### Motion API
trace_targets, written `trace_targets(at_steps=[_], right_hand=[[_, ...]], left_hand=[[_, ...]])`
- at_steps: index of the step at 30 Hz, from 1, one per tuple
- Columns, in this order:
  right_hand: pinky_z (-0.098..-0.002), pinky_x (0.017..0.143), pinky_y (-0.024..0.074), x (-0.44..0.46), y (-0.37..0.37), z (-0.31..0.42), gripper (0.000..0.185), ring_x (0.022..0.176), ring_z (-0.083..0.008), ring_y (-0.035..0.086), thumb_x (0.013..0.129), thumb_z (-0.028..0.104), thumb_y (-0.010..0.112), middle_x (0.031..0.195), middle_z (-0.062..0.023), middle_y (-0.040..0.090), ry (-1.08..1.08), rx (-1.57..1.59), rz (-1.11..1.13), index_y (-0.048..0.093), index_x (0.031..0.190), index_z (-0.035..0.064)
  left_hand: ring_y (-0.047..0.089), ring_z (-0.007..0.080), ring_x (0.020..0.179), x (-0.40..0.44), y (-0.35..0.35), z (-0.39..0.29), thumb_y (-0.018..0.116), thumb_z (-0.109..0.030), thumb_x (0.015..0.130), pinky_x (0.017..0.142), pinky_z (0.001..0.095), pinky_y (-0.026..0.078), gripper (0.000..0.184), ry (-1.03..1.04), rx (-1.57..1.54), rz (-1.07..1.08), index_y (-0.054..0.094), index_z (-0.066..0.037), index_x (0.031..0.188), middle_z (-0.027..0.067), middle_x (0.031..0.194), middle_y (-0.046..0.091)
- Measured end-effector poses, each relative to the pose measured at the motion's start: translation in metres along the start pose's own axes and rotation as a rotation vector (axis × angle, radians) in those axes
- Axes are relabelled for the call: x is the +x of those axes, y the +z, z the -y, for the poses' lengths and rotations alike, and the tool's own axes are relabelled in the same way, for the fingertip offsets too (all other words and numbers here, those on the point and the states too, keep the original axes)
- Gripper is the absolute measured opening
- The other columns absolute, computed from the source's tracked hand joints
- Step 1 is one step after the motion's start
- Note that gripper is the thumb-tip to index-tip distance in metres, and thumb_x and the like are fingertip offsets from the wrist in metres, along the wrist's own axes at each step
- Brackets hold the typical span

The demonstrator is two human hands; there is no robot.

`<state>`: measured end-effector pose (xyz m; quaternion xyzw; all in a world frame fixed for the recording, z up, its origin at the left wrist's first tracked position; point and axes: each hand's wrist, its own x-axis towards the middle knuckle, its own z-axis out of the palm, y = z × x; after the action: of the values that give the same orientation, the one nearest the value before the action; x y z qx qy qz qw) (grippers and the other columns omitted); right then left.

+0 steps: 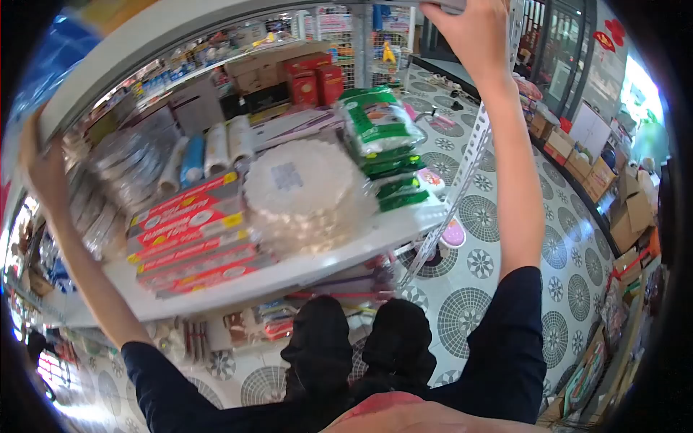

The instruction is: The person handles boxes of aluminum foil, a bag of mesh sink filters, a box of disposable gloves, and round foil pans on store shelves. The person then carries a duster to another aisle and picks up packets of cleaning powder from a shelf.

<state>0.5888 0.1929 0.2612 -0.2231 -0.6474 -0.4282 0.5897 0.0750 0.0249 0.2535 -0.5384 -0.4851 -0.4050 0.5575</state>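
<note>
At the top of the view, my right hand [476, 32] grips the edge of the upper shelf [209, 12], thumb on the near side and its other fingers partly cut off. My left hand [45, 162], somewhat blurred, holds the same shelf's left end. Between my arms, the lower shelf [317, 268] bears stacked red and grey boxes [189, 231], a tall pile of round white items in clear plastic [299, 187], green and white packets [379, 123], a blue roll [193, 160] and several white rolls [217, 148].
A perforated metal post [462, 169] stands at the shelf's right corner, beside a pink slipper [453, 234] on the patterned floor [469, 310]. Cardboard boxes [629, 213] line the right side. Red boxes [315, 78] sit behind the shelf goods. More goods lie below, near my legs.
</note>
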Motion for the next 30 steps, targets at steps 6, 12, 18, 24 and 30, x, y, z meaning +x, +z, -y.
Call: trace_targets(at_steps=[6,12,18,24,30], right_hand=[[-0.0386,0.079,0.0382,0.001,0.028,-0.040,0.034,0.084,-0.0232,0.054,0.059,0.008,0.075,0.085,-0.0076,0.056,-0.297,-0.009,-0.123,0.053,0.084,0.0081],[-0.0371,0.082,0.0303,0.005,0.002,-0.034,0.033,0.086,-0.0168,0.055,0.053,0.021,0.074,0.084,0.0005,0.060,-0.096,0.029,0.074,0.064,0.084,0.0144],[-0.0410,0.079,0.0303,0.010,-0.008,-0.025,0.013,0.086,-0.0123,0.057,0.070,0.012,0.066,0.089,0.0030,0.061,0.084,0.113,0.255,0.060,0.080,0.0154],[-0.0454,0.084,0.0324,0.035,-0.023,-0.012,0.019,0.094,-0.0138,0.054,0.070,0.012,0.067,0.094,0.0020,0.057,0.262,0.111,0.575,0.059,0.088,0.0133],[-0.0447,0.086,0.0326,0.058,-0.032,-0.017,0.020,0.091,-0.0153,0.052,0.072,0.016,0.067,0.092,0.0010,0.054,0.211,0.134,0.765,0.056,0.089,0.0130]], left_hand=[[0.053,0.0275,0.116,-0.029,0.009,0.015,0.057,0.006,0.075,0.099,0.0366,0.039,0.046,-0.133,0.017,-0.076,0.057,-0.001,0.120,0.0151,0.122,0.059],[0.052,0.0251,0.118,-0.029,-0.031,0.015,0.055,0.007,0.075,0.103,0.0375,0.038,0.046,-0.248,0.024,0.052,0.056,0.001,0.121,0.0140,0.120,0.059],[0.051,0.0298,0.117,-0.024,-0.037,0.000,0.058,0.004,0.074,0.102,0.0398,0.038,0.046,-0.304,0.110,0.264,0.055,0.002,0.120,0.0164,0.120,0.059],[0.050,0.0345,0.116,-0.017,-0.052,-0.031,0.061,0.000,0.074,0.101,0.0421,0.037,0.046,-0.349,0.132,0.468,0.055,0.003,0.119,0.0188,0.119,0.058],[0.049,0.0392,0.115,-0.004,-0.055,-0.063,0.064,-0.003,0.073,0.099,0.0444,0.037,0.047,-0.416,0.100,0.599,0.055,0.003,0.119,0.0212,0.118,0.057]])
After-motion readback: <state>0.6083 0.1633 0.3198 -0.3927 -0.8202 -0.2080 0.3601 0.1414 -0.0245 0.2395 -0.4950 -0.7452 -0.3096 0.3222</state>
